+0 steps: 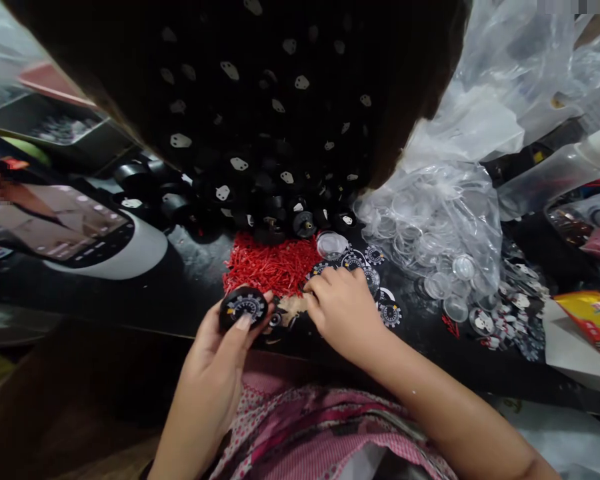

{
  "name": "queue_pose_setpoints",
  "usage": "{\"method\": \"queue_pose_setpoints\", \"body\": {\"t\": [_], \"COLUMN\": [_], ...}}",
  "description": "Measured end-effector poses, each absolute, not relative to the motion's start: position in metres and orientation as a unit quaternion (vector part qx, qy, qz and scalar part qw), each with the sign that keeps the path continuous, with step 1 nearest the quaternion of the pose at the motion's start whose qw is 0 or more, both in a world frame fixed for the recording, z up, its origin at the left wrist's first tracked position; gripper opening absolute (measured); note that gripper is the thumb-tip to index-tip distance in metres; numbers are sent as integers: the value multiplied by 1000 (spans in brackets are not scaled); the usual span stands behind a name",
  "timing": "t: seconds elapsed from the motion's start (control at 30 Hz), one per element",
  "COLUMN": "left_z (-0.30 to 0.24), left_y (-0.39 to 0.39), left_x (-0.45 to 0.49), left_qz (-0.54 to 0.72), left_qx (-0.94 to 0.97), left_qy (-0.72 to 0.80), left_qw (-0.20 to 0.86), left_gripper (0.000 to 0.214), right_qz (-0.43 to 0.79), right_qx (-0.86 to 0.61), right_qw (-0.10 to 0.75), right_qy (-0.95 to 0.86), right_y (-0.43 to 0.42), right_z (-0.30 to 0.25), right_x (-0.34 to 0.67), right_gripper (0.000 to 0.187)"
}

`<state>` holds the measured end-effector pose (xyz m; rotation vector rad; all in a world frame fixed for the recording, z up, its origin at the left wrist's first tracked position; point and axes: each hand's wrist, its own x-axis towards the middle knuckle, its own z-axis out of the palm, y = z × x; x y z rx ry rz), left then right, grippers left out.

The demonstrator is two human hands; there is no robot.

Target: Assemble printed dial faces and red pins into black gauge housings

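My left hand (230, 340) grips a small round black gauge (244, 307), its dial turned up toward me and my thumb lying on the dial's lower edge. At the right edge of a pile of thin red pointers (273, 260) is my right hand (343, 310), fingers bent together. Whatever its fingertips hold, if anything, is hidden. Several loose dial discs (391, 313) with white markings lie beyond and beside that hand. A stack of clear round covers (332, 244) sits just behind the pointers.
Black round housings (173, 200) crowd the back below a large dark container (280, 87) with pale tags. A clear bag (425, 220) of round covers lies right, near a pile of small parts (523, 313). At left, a phone (63, 220) leans on a white stand (143, 250).
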<state>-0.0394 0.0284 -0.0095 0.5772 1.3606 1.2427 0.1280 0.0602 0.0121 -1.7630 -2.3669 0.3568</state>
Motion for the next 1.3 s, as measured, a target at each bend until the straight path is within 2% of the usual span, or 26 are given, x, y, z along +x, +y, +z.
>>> {"method": "queue_pose_setpoints", "body": {"t": [0.13, 0.33, 0.6, 0.73, 0.8, 0.93, 1.1, 1.3], "left_z": [-4, -12, 4, 5, 1, -11, -14, -6], "left_y": [32, 25, 30, 32, 33, 29, 23, 23], "left_x": [-33, -17, -8, -8, -7, -2, 2, 0], "left_qz": [549, 547, 556, 570, 555, 488, 466, 454], "left_qx": [194, 177, 179, 184, 201, 285, 325, 379], "left_qy": [502, 485, 457, 468, 494, 502, 499, 515], "left_qw": [640, 659, 671, 649, 638, 654, 655, 620], "left_gripper": [28, 27, 21, 24, 29, 34, 36, 29], "right_qz": [65, 106, 149, 236, 278, 280, 258, 297], "right_qx": [-595, -590, -582, -563, -543, -557, -574, -571], "right_qw": [35, 59, 200, 290, 307, 259, 214, 230], "right_qy": [-800, -798, -774, -737, -730, -738, -747, -730], "right_y": [74, 66, 48, 44, 42, 41, 39, 36], "right_z": [7, 9, 18, 29, 35, 41, 44, 49], "right_x": [114, 123, 134, 140, 141, 143, 147, 148], "right_gripper": [16, 16, 20, 18, 17, 14, 14, 15]}}
